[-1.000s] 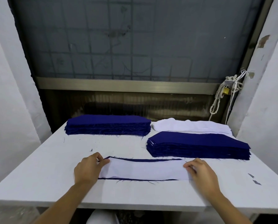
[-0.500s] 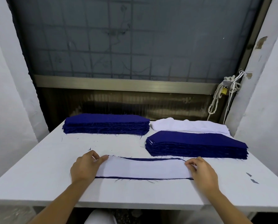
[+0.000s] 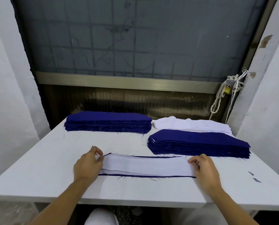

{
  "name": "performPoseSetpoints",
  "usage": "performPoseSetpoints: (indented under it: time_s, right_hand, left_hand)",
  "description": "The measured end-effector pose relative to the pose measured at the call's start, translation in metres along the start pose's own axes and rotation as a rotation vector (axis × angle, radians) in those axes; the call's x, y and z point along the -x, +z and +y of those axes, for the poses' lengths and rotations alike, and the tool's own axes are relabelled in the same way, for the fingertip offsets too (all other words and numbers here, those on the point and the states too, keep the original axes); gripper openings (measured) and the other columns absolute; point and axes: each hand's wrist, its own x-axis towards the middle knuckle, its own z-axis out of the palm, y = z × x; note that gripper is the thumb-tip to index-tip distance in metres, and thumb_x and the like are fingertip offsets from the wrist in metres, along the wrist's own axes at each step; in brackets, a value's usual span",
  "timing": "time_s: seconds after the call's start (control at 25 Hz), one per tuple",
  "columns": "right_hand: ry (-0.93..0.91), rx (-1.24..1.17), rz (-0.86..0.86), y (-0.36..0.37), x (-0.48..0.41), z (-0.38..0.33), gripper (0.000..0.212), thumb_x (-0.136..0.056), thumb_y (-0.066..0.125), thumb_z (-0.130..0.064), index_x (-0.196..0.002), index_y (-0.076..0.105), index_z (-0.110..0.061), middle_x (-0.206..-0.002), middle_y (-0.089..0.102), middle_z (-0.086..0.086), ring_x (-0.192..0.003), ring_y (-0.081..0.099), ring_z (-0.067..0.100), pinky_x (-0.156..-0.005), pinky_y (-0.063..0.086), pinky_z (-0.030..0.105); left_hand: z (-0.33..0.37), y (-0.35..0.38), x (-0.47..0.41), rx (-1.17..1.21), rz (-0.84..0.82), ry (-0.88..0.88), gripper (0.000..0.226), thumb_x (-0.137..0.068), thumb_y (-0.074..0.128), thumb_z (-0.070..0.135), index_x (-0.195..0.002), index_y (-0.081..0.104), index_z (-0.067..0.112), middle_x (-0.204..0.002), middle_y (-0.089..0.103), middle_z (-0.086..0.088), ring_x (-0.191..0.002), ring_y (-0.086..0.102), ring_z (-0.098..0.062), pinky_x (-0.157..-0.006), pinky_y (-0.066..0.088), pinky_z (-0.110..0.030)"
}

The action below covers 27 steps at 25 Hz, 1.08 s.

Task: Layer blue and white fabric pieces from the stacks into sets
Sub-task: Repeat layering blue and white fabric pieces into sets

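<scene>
left hand pinches the left end of the white piece between thumb and fingertip; right hand has its fingers curled onto the right end, which looks like a pinch too. The white piece lies flat between the two grips, on top of a blue piece whose edges show as thin lines along the near and far sides. So one set is mid-alignment, not squared off yet. Beyond the right grip: blue stack, with the white stack behind it. Beyond the left grip, well apart: second blue stack. All three are thick, so I'd judge most of the job is left. Can't identify any finished sets for sure. No brands, labels or readable writing anywhere
</scene>
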Motion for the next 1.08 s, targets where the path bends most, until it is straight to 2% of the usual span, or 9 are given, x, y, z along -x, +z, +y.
performPoseSetpoints:
  time_s: [0.12,0.2,0.36,0.48,0.56,0.68,0.84,0.96,1.08]
  right_hand:
    - [-0.024,0.071,0.023,-0.001,0.001,-0.002,0.028,-0.096,0.057,0.000,-0.092,0.071,-0.024,-0.097,0.053,-0.012,-0.096,0.045,0.011,-0.070,0.046,0.025]
    - [-0.031,0.137,0.009,-0.002,0.001,-0.004,0.026,-0.096,0.055,-0.003,-0.095,0.072,-0.023,-0.097,0.055,-0.013,-0.096,0.044,0.011,-0.072,0.049,0.026]
    - [-0.073,0.440,-0.094,-0.010,-0.013,-0.016,0.025,-0.096,0.053,-0.011,-0.097,0.071,-0.028,-0.097,0.059,-0.015,-0.092,0.041,0.012,-0.072,0.039,0.024]
    - [-0.111,0.569,-0.120,-0.017,-0.035,-0.038,0.020,-0.097,0.052,-0.022,-0.090,0.070,-0.030,-0.091,0.058,-0.013,-0.090,0.044,0.012,-0.076,0.041,0.026]
    - [-0.137,0.490,-0.091,-0.017,-0.051,-0.054,0.015,-0.098,0.055,-0.027,-0.093,0.068,-0.030,-0.093,0.060,-0.012,-0.089,0.047,0.010,-0.078,0.046,0.024]
    - [-0.142,0.364,-0.075,-0.009,-0.083,-0.080,0.018,-0.097,0.053,-0.025,-0.089,0.068,-0.029,-0.088,0.062,-0.010,-0.087,0.049,0.012,-0.071,0.045,0.026]
    - [-0.096,0.175,-0.139,0.017,-0.129,-0.108,0.019,-0.098,0.055,-0.024,-0.093,0.071,-0.031,-0.092,0.068,-0.011,-0.090,0.057,0.009,-0.075,0.055,0.027]
    - [-0.099,0.113,-0.152,0.041,-0.160,-0.126,0.018,-0.098,0.056,-0.023,-0.095,0.071,-0.033,-0.094,0.068,-0.013,-0.089,0.055,0.007,-0.074,0.050,0.020]
    - [-0.123,0.066,-0.142,0.063,-0.192,-0.141,0.015,-0.098,0.060,-0.026,-0.093,0.072,-0.033,-0.090,0.067,-0.013,-0.082,0.056,0.006,-0.069,0.043,0.014]
  left_hand:
    - [0.001,0.000,0.001,-0.032,0.008,0.023,0.016,-0.090,0.057,0.027,-0.081,0.052,0.038,-0.069,0.063,0.013,-0.061,0.058,-0.008,-0.052,0.040,-0.027]
    - [0.002,-0.002,0.003,-0.075,-0.020,0.049,0.016,-0.088,0.056,0.026,-0.078,0.053,0.038,-0.068,0.062,0.014,-0.060,0.056,-0.006,-0.052,0.042,-0.025]
    - [0.016,-0.015,-0.011,-0.256,-0.266,0.139,0.005,-0.083,0.054,0.030,-0.078,0.058,0.030,-0.079,0.062,0.014,-0.072,0.058,-0.007,-0.062,0.047,-0.026]
    - [0.029,-0.025,-0.033,-0.416,-0.413,0.199,0.015,-0.081,0.056,0.037,-0.076,0.062,0.024,-0.090,0.063,0.012,-0.081,0.061,-0.011,-0.068,0.050,-0.025]
    - [0.034,-0.025,-0.048,-0.417,-0.413,0.240,0.020,-0.086,0.057,0.041,-0.078,0.064,0.024,-0.098,0.062,0.008,-0.086,0.061,-0.013,-0.074,0.054,-0.028]
    - [0.039,-0.025,-0.083,-0.282,-0.325,0.244,0.019,-0.095,0.058,0.042,-0.089,0.064,0.025,-0.102,0.061,0.005,-0.091,0.061,-0.015,-0.083,0.055,-0.033]
    - [0.045,-0.025,-0.143,-0.114,-0.154,0.231,0.014,-0.102,0.056,0.035,-0.091,0.059,0.026,-0.097,0.061,0.003,-0.085,0.060,-0.012,-0.082,0.056,-0.035]
    - [0.051,-0.020,-0.189,-0.103,-0.089,0.221,0.013,-0.103,0.054,0.035,-0.106,0.064,0.026,-0.104,0.062,0.005,-0.087,0.061,-0.010,-0.084,0.058,-0.033]
    - [0.054,-0.007,-0.231,-0.105,-0.117,0.203,0.024,-0.103,0.055,0.037,-0.121,0.063,0.025,-0.118,0.061,0.004,-0.097,0.062,-0.011,-0.087,0.056,-0.032]
